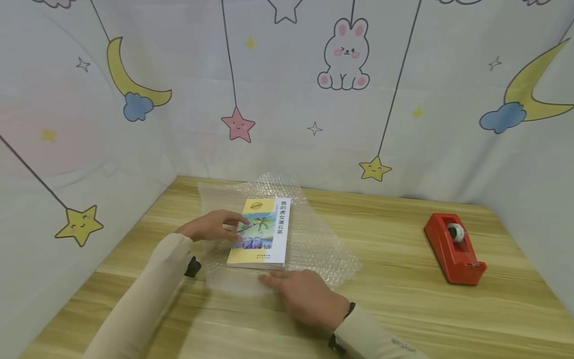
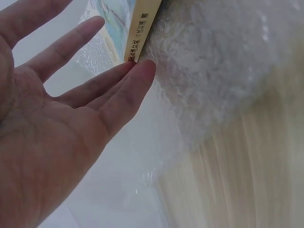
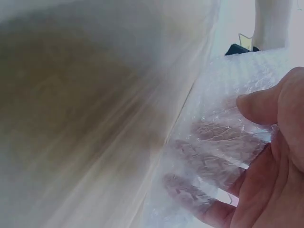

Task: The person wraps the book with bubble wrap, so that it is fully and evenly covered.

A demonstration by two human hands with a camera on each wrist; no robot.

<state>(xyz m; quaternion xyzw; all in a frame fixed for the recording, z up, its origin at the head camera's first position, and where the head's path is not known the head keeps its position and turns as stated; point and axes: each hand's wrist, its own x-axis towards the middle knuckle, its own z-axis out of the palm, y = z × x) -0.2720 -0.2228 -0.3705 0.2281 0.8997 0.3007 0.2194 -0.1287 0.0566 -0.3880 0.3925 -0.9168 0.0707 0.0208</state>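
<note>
A paperback book [image 1: 279, 249] with a yellow-and-white cover and a painted picture lies face up on a sheet of clear bubble wrap [image 1: 320, 244]. My left hand [image 1: 215, 225] is at the book's left side, fingers spread over its cover. In the left wrist view, fingertips of that hand [image 2: 71, 95] meet the printed spine [image 2: 137, 33]. At the sheet's near edge, my right hand [image 1: 309, 296] holds the bubble wrap. The right wrist view has its thumb in front of the wrap [image 3: 228, 109] and the other fingers behind, showing through.
A red tape dispenser [image 1: 455, 254] with a roll of tape [image 1: 456, 232] stands on the right of the wooden table [image 1: 381, 309]. White curtain walls [image 1: 287, 149] printed with stars, moons and a rabbit enclose the table at the back and sides.
</note>
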